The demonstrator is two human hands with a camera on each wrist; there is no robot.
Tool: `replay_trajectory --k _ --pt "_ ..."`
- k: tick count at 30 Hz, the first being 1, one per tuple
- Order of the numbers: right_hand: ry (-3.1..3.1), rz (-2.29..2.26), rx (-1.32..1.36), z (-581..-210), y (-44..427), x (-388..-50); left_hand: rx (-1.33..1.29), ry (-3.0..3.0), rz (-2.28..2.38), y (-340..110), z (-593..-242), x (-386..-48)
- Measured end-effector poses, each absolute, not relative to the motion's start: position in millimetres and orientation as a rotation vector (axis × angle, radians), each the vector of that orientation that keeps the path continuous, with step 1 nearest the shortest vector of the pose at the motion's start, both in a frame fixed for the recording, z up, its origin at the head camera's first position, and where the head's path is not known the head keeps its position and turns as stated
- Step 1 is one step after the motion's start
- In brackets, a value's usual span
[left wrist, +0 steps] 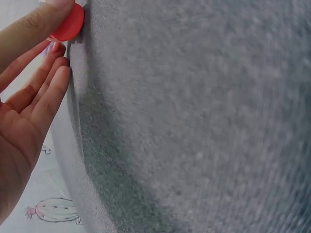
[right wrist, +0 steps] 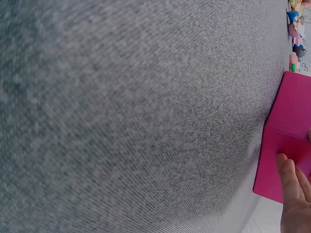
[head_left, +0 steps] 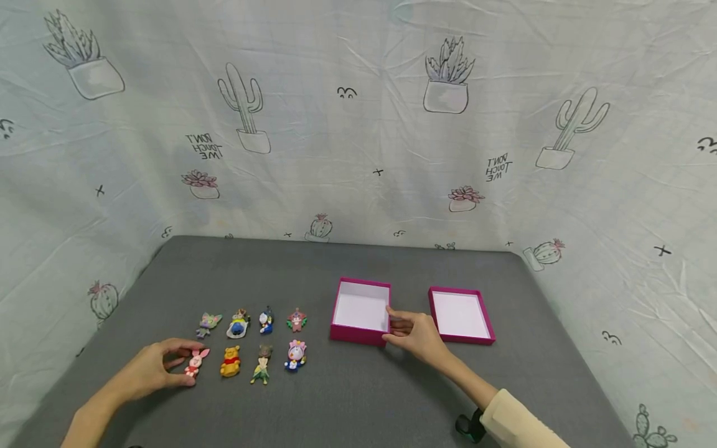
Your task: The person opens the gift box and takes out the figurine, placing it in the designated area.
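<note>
At the left of the head view my left hand pinches a pink piglet figurine between thumb and fingers. In the left wrist view the thumb presses on the figurine's red part. My right hand holds the right side of an open magenta box with a white inside. Seen from the right wrist, fingers lie against the box's magenta side. Beside the piglet sits a yellow bear figurine in red.
More small figurines stand in two rows: a grey-purple one, a blue-and-white one, a blue one, a pink one, a green-and-brown one and a pink-hatted one. The magenta lid lies right of the box on grey cloth.
</note>
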State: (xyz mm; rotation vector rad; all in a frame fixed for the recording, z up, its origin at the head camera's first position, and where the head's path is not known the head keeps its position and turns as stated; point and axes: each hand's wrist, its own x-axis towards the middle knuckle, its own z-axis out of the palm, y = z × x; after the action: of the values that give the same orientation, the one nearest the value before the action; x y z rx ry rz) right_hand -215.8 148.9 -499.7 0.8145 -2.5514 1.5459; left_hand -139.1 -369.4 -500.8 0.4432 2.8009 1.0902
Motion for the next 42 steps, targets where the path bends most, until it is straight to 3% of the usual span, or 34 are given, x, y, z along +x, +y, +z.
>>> replay_trajectory --k 10,18,23,34,42 --pt "-2.529 1.539 0.838 -500 149 -216 0.45 2.845 1.017 -371 -500 -138" --pt "-2.54 1.584 0.833 -465 140 -197 0.463 2.908 0.97 -373 -503 -138" --pt "-2.547 1.577 0.83 -464 139 -198 0.505 2.941 0.992 -375 -505 -137" --pt "-2.523 1.532 0.822 -502 149 -214 0.532 2.932 1.075 -377 -508 -138" --pt "-2.527 1.567 0.805 -504 149 -217 0.358 2.916 1.045 -379 -501 -132"
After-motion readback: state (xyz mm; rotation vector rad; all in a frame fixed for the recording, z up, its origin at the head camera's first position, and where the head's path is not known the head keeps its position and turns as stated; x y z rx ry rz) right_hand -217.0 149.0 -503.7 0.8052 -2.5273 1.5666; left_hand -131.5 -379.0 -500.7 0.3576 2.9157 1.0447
